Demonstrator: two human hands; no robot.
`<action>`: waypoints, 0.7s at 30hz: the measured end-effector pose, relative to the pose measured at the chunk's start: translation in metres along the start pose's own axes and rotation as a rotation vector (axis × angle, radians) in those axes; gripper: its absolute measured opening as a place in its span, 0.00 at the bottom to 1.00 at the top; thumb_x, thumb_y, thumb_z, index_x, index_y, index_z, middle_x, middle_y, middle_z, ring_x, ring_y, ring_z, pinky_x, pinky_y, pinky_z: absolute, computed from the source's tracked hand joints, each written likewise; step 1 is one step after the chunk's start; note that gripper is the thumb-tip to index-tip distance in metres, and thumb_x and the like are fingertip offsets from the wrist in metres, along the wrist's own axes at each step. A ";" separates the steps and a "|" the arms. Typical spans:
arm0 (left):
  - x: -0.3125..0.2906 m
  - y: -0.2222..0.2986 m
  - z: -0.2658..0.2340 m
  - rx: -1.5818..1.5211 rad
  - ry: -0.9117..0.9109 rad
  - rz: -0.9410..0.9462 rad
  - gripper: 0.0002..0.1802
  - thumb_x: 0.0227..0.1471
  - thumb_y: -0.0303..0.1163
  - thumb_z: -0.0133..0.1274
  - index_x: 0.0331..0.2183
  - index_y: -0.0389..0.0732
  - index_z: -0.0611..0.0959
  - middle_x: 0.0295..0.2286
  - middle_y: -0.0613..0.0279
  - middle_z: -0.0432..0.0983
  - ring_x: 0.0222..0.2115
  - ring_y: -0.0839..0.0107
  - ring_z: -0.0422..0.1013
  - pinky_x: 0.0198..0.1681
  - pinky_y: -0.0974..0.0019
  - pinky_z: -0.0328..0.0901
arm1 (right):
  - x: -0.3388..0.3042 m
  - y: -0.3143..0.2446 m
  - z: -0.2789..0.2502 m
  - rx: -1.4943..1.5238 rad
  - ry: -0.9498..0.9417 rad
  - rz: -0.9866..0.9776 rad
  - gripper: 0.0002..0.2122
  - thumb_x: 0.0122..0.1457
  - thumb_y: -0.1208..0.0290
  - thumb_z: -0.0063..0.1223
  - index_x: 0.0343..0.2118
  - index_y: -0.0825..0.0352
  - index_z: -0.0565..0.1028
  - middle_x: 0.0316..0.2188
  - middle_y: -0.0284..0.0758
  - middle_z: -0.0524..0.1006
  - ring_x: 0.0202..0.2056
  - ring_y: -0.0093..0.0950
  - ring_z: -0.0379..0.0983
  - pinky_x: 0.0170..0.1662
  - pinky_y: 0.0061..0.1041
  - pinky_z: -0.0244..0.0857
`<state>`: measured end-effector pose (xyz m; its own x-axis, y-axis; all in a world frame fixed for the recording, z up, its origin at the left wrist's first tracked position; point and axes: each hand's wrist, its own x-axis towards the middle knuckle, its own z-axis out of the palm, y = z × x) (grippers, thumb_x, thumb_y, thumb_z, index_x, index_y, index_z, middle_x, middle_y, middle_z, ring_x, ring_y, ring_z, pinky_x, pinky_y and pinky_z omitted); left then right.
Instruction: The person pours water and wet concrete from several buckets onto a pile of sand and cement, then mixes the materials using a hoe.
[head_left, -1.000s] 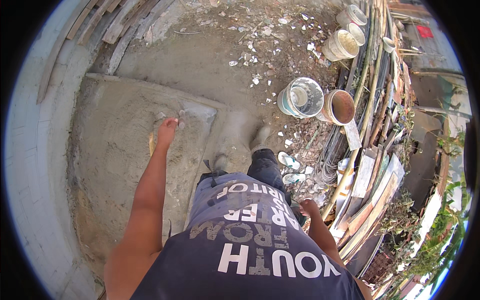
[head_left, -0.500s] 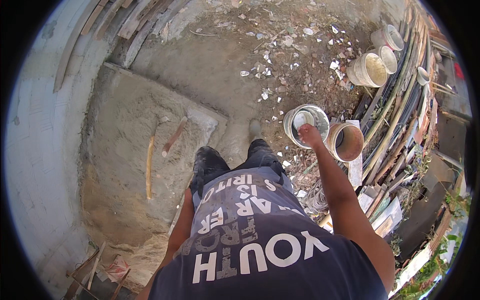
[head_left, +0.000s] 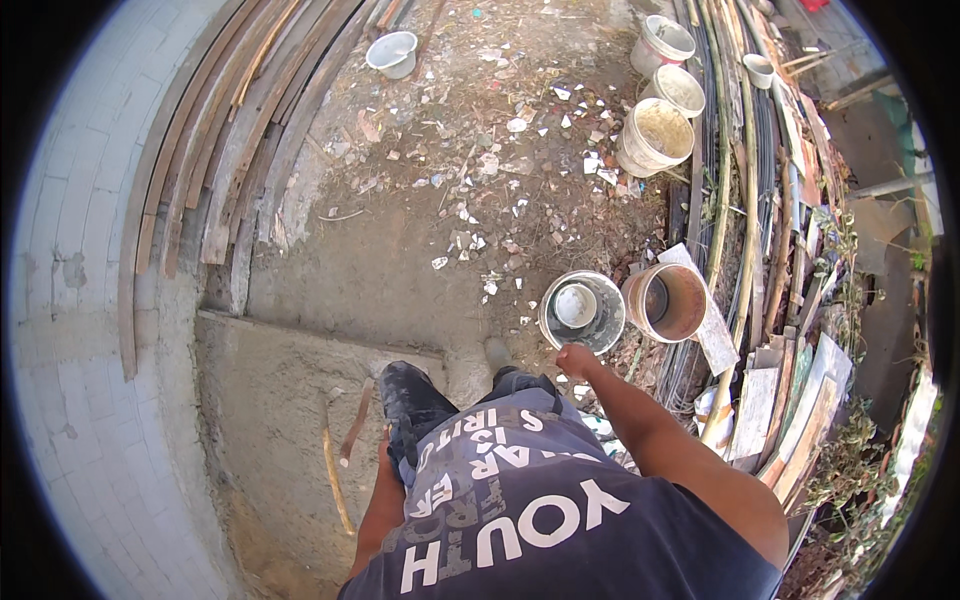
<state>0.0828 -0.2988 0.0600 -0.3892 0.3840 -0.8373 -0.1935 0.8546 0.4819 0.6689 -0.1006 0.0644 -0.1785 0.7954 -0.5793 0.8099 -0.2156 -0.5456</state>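
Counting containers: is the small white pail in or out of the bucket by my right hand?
In: the rim of the bucket encircles the pail.

The only lettering I can make out is on the front of my dark, faded shirt (head_left: 545, 485): rows of printed block capitals (head_left: 488, 548), upside down to me and slanting across my front. The row nearest my chest is the biggest, in bold white. Below it, toward my waist, come dull grey letters, worn and partly lost against the cloth, then smaller white rows. The creases bend those, and the ones by the hem crowd together and are hard to read.
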 end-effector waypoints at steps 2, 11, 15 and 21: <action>0.018 0.048 0.024 0.088 -0.043 0.076 0.44 0.56 0.68 0.47 0.44 0.30 0.82 0.36 0.52 0.81 0.33 0.60 0.77 0.40 0.59 0.71 | 0.003 0.017 -0.007 0.049 0.015 0.172 0.13 0.52 0.60 0.49 0.30 0.63 0.81 0.34 0.44 0.81 0.39 0.45 0.78 0.44 0.41 0.71; -0.010 0.276 0.221 1.005 -0.713 -0.168 0.21 0.57 0.47 0.49 0.47 0.47 0.82 0.43 0.62 0.80 0.41 0.70 0.77 0.44 0.65 0.71 | -0.045 0.149 0.050 0.150 -0.107 0.646 0.22 0.56 0.55 0.51 0.42 0.71 0.80 0.46 0.49 0.79 0.49 0.45 0.75 0.54 0.41 0.68; 0.080 0.347 0.326 1.488 -1.123 0.317 0.24 0.47 0.33 0.55 0.49 0.43 0.80 0.50 0.55 0.76 0.50 0.60 0.72 0.54 0.59 0.68 | -0.062 0.172 0.095 0.193 0.145 0.854 0.21 0.60 0.54 0.47 0.45 0.68 0.79 0.44 0.44 0.80 0.46 0.43 0.78 0.50 0.44 0.70; 0.033 0.449 0.487 1.875 -1.003 0.216 0.27 0.53 0.37 0.53 0.54 0.41 0.77 0.55 0.50 0.71 0.56 0.53 0.67 0.59 0.60 0.63 | -0.016 0.125 0.093 0.846 0.142 1.021 0.21 0.61 0.61 0.47 0.35 0.81 0.76 0.29 0.52 0.79 0.19 0.39 0.78 0.26 0.38 0.76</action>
<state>0.4217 0.2676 0.1227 0.3341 -0.0338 -0.9419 0.9186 -0.2120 0.3335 0.7205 -0.1926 -0.0511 0.3980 0.1080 -0.9110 -0.0583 -0.9881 -0.1426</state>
